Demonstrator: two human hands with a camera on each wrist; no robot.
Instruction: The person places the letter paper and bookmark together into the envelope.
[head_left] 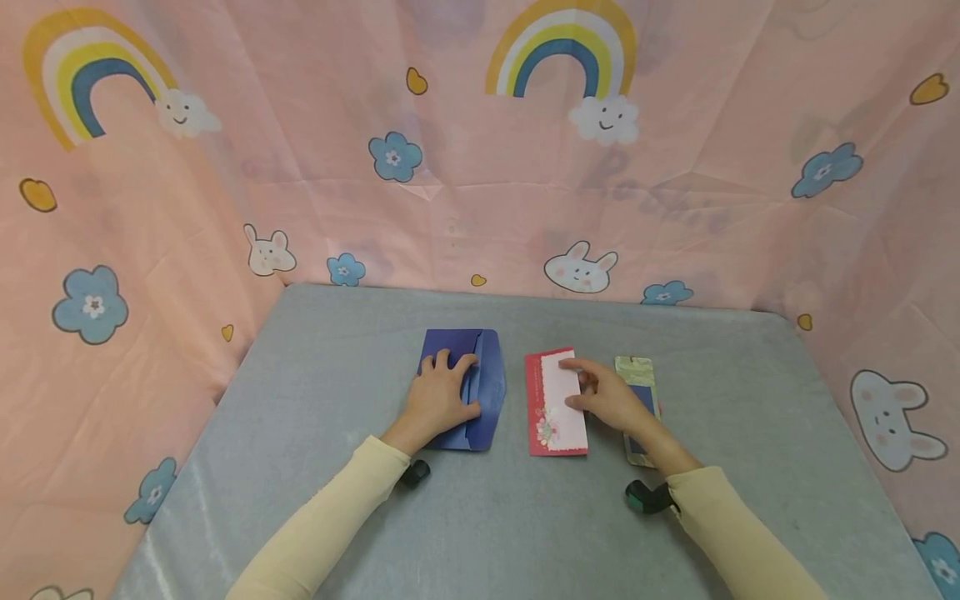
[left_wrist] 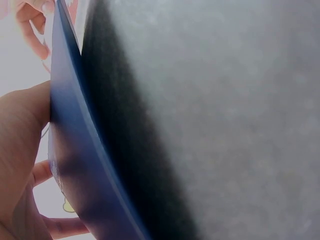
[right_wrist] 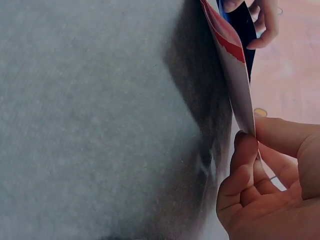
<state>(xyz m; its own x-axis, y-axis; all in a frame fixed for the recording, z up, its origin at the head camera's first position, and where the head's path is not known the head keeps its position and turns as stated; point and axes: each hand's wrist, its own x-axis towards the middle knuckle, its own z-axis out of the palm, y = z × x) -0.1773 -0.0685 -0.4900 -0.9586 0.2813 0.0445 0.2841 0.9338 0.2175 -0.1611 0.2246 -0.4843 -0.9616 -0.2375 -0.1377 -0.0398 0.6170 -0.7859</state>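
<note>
A dark blue envelope (head_left: 491, 392) lies on the table with its flap out to the right. My left hand (head_left: 438, 398) rests on it from above, fingers spread, thumb near the opening. In the left wrist view the envelope (left_wrist: 75, 115) appears nearly edge-on beside that hand (left_wrist: 20, 145). To its right is a red and white greeting card (head_left: 558, 400) with a floral print at its lower part. My right hand (head_left: 611, 400) pinches the card's right edge between thumb and fingers. The right wrist view has the card (right_wrist: 240, 85) tilted, its edge in those fingertips (right_wrist: 245, 145).
Partly under my right forearm lies a flat yellow-green rectangular item (head_left: 633, 367) with a blue panel. The grey table (head_left: 315, 350) meets a pink printed cloth (head_left: 465, 208) at the back and sides. A black wrist device (head_left: 647, 497) sits beneath the right sleeve.
</note>
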